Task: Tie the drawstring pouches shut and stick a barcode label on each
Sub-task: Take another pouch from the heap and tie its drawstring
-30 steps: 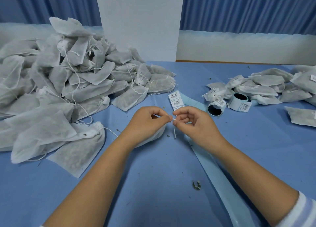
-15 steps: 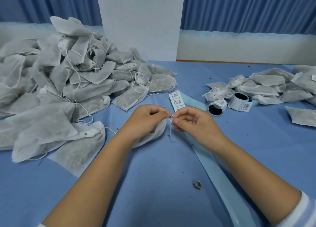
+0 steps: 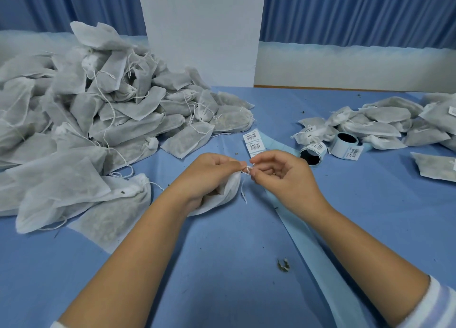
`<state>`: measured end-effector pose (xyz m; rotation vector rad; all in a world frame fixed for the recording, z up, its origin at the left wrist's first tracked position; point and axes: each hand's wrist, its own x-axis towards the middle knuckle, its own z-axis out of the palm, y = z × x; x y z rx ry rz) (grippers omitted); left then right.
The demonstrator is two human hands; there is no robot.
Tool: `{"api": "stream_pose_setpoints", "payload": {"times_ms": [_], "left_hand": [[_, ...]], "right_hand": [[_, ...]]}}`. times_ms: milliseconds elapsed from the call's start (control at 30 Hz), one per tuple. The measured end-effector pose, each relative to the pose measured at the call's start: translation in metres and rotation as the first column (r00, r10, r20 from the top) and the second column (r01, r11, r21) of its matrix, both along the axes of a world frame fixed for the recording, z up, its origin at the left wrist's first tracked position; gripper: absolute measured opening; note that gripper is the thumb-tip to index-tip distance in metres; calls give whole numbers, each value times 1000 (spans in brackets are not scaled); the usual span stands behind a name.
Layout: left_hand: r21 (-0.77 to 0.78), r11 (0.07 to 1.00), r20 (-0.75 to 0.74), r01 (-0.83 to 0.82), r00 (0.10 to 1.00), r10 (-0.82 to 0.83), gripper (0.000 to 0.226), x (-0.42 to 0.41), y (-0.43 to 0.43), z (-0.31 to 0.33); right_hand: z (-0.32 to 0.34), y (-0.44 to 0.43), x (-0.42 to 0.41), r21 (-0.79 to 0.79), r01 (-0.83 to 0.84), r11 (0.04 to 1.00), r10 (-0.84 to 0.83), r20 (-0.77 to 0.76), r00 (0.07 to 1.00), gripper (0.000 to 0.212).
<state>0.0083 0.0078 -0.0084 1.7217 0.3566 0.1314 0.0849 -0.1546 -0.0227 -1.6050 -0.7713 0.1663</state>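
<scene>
A white drawstring pouch lies on the blue table under my left hand, which grips its gathered neck. My right hand pinches the white drawstring right beside the neck; a loose end of the string hangs down to the table. Just beyond my hands lies a strip of barcode labels on pale blue backing. Two label rolls sit to the right of it.
A big heap of white pouches fills the left side. A smaller pile of pouches, some with labels, lies at the far right. A white board stands behind. A long backing strip runs toward me; small herb crumbs dot the cloth.
Both hands stay together at the pouch neck; my fingers have worked the string, and my right hand's fingers have spread a little.
</scene>
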Motion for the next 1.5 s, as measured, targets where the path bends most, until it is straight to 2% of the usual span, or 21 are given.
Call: {"api": "stream_pose_setpoints", "payload": {"times_ms": [200, 500, 967, 1133, 1267, 1400, 1500], "left_hand": [[-6, 1000, -19, 6, 1000, -7, 24, -1, -2, 0], [-10, 1000, -21, 1, 1000, -1, 17, -1, -2, 1], [5, 999, -17, -34, 999, 34, 12, 0, -1, 1], [24, 999, -42, -49, 998, 50, 25, 1, -2, 2], [71, 997, -106, 33, 994, -25, 31, 1, -5, 2], [2, 985, -128, 170, 977, -169, 33, -2, -4, 4], [22, 976, -143, 217, 967, -212, 35, -2, -1, 4]], "right_hand": [[-2, 1, -3, -25, 44, 999, -43, 62, 997, 24], [0, 1, -4, -3, 40, 999, -40, 34, 999, 10], [-4, 3, -7, -31, 119, 992, -115, 128, 985, 10], [-2, 1, -3, -22, 70, 997, -68, 60, 996, 10], [1, 2, -2, 3, 37, 999, -37, 20, 999, 15], [1, 3, -2, 15, 16, 1000, -16, -2, 1000, 9], [0, 3, -2, 33, 11, 999, -10, -31, 999, 6]]}}
